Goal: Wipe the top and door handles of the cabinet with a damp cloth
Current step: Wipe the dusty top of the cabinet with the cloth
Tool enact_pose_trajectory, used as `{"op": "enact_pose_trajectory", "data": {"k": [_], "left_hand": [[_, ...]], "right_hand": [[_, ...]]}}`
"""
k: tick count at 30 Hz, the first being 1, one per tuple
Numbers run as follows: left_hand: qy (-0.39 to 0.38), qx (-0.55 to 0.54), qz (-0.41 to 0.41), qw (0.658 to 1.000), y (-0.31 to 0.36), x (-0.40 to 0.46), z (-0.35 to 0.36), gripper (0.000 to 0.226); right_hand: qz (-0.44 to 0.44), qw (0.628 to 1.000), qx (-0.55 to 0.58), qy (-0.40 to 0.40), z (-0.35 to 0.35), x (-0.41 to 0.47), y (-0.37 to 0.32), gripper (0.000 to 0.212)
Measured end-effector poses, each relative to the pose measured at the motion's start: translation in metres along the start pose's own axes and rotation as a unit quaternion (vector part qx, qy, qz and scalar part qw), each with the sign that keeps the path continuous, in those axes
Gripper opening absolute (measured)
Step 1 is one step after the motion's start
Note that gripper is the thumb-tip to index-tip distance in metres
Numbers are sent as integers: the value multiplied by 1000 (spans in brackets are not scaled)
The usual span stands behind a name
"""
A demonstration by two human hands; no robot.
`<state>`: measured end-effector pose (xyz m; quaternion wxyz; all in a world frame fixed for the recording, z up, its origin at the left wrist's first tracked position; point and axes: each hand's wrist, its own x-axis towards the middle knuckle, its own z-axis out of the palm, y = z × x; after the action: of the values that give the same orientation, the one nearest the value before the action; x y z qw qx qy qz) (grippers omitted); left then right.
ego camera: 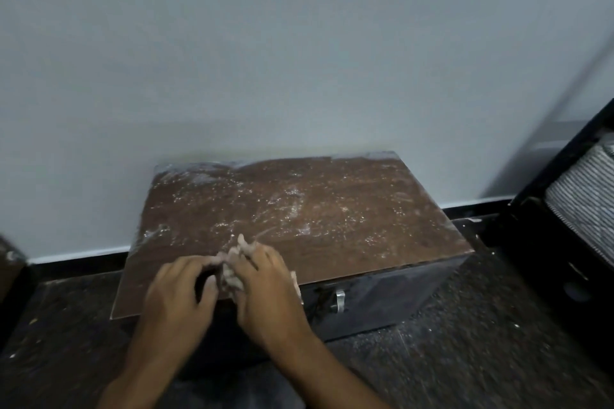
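Brown, speckled laminate forms the cabinet top, seen from the head camera looking down; it is streaked with wet smears and pale droplets, thickest toward the back edge and the middle. At the near edge, a crumpled pale cloth is bunched between two hands: the left hand has its fingers curled against one side of it, and the right hand is curled over the other side, gripping it. Both hands are blurred, so the exact finger placement cannot be told. A metal door handle shows on the dark front just below the right hand, not yet reached by the cloth. Judged from this, a tightly wadded cloth may only push the water about and leave streaks, or drip down the front. Behind the cabinet a pale grey wall is met by a dark skirting; the dark floor is flecked with dust, and a black frame holding striped fabric stands at the right.
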<state>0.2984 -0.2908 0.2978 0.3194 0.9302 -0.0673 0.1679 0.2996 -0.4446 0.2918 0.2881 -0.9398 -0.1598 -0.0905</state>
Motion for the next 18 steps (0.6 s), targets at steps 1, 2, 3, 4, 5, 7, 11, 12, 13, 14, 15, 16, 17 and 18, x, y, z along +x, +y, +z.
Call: {"op": "enact_pose_trajectory", "data": {"k": [1,2,3,4,5,7,11,12,13,14,15,16,17,18], "left_hand": [[-9,3,-1,1000,3,1,2,24],[-16,6,0,1000,4,2,3,25],[-20,7,4,1000,6,3,4,26],[-24,4,10,1000,7,3,5,26],[-28,0,14,1000,9,4,7,25],[-35,-5,21,999,12,6,9,22],[-52,3,20,998,19,14,16,25],[-54,1,22,998,20,16,18,25],[-53,-2,25,998,21,17,20,24],[-52,-5,28,998,21,19,22,23],[-52,-5,31,998,21,19,24,22],[-52,0,35,998,21,20,26,22],[-53,6,36,998,21,20,28,23],[-55,11,36,998,21,20,29,24]], "right_hand": [[-19,1000,3,-10,1,-10,4,51],[-25,1000,7,-16,-1,-15,11,52],[-20,1000,14,-13,-4,-14,20,50],[-6,1000,18,-4,-10,-7,30,47],[18,1000,17,9,-17,5,40,43],[83,996,-5,35,-32,34,56,37],[115,992,-50,25,-32,43,57,48],[93,995,-42,14,-26,30,52,49],[62,998,-32,4,-21,13,47,50],[35,999,-18,-6,-19,-3,43,52],[18,1000,-10,-15,-18,-13,44,52],[10,1000,0,-19,-20,-15,50,52],[12,1000,4,-20,-25,-9,57,50],[21,1000,2,-19,-30,1,64,48]]}}
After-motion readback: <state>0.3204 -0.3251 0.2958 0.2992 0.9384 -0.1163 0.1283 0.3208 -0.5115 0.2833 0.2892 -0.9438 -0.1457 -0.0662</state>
